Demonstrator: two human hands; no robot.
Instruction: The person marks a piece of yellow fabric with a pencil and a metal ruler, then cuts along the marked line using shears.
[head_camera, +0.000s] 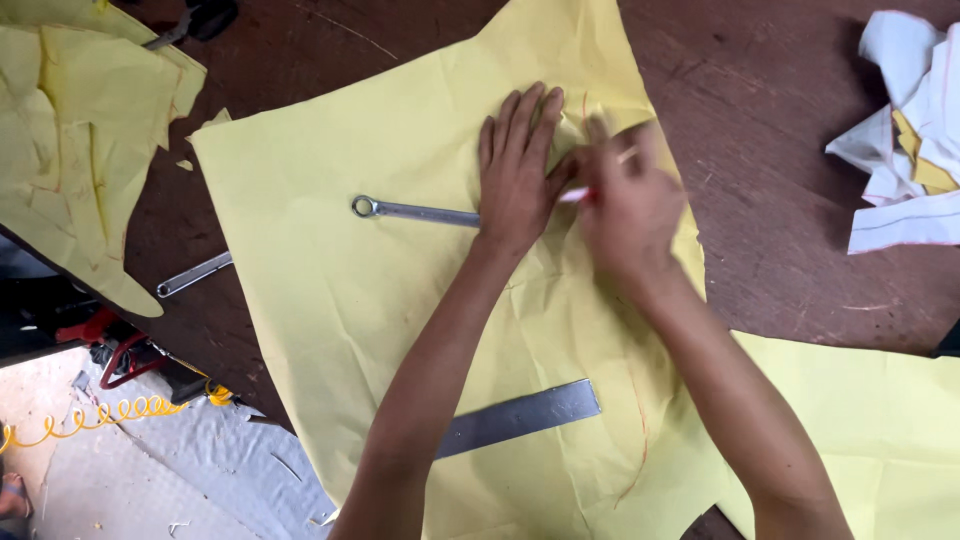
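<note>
Two hands are working on the big yellow sheet (400, 280) that is lying spread across the dark brown table (780, 230). Your left hand (518, 175) is pressing flat on the sheet, fingers stretched out and close together, palm down, gripping nothing; its heel is lying over one end of a ring spanner (415, 211) that is resting on the sheet with its ring end pointing to the left. Your right hand (625, 205) is sitting just beside the left one, touching it at the thumb side, fingers curled and pinched around a thin pink and white marker (578, 194); this hand is blurred, so you cannot tell exactly how the fingers are closing. The marker's tip is lying between the two hands, against the sheet. Nearer to you, a flat steel ruler (520, 417) is lying slanted on the sheet, partly hidden under your left forearm. A faint orange curved line (640, 440) is running down the sheet near your right forearm. Off the sheet, a second spanner (193, 275) is lying on the table at the left, more yellow pieces (70, 130) are piling up at the far left, and crumpled white scraps (905, 150) are sitting at the far right.
</note>
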